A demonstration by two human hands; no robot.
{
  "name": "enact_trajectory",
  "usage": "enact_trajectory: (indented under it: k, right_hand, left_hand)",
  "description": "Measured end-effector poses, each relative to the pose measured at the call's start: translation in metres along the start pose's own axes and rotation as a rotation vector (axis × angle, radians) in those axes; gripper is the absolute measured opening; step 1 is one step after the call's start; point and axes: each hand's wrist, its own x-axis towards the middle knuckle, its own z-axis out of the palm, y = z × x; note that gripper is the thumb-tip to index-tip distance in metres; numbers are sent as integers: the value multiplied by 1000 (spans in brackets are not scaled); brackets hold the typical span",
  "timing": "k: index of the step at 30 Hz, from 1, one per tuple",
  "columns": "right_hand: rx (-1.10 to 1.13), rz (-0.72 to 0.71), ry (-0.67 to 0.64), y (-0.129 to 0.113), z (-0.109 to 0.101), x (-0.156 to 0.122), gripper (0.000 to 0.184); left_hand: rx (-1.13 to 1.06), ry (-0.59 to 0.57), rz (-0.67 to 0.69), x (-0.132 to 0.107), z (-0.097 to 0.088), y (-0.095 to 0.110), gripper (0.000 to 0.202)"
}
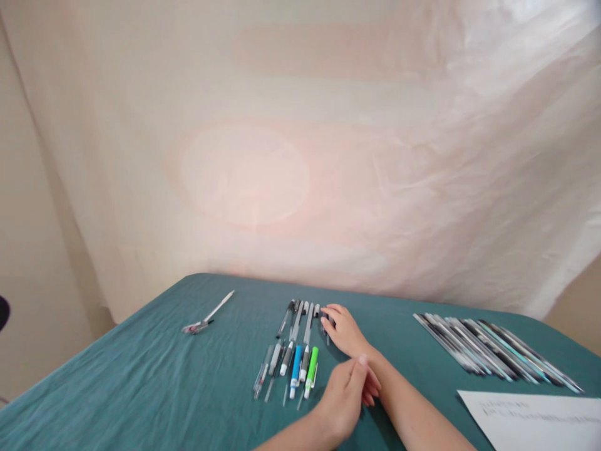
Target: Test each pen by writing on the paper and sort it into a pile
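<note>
My right hand (345, 330) reaches over the right end of the far row of pens. Its fingers and thumb curve around a dark clear-barrelled pen (327, 338), partly hidden under them. My left hand (345, 391) is nearer to me, beside my right forearm, with its fingers loosely curled and the thumb apart; nothing shows in it. Left of my right hand lie clear pens (297, 322) side by side. In the nearer row are a blue pen (295, 371), a bright green pen (312, 372), and several grey and clear pen parts (275, 359).
At the right lies a wide slanted row of many pens (488, 347), above a white sheet of paper (530, 413) with writing. A white pen (220, 305) and small clear and dark pieces (197, 327) lie at the left on the green tablecloth (141, 376). A pale curtain (300, 156) hangs behind.
</note>
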Motion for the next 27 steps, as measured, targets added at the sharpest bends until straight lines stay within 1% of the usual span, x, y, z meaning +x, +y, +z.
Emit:
enact_trajectory:
  k: [6,10,15,17,20,23,25,27]
  right_hand:
    - [23,-2,1,0,-1,-1,24]
    - [29,-4,5,-1,-2,-4,23]
    - [23,-39,-17,1,-7,-5,27]
    - [24,-56,-36,4,-13,-10,29]
    - [26,-53,-53,11,-25,-26,31]
    - [29,-29,-52,18,-39,-53,33]
    - [46,-17,-55,23,-46,-73,34]
    - [80,7,-59,28,-51,-90,35]
  left_hand:
    - [29,-10,-13,0,-1,4,66]
    - [41,-23,-5,-1,-3,2,67]
    - [97,-30,27,0,-4,0,65]
    - [183,-35,29,0,-4,1,63]
    - [355,-60,11,1,-4,2,54]
    - [487,-78,-17,5,-3,4,34]
    - [597,-71,-23,8,-2,6,20]
    - [714,-53,-12,12,-1,10,11]
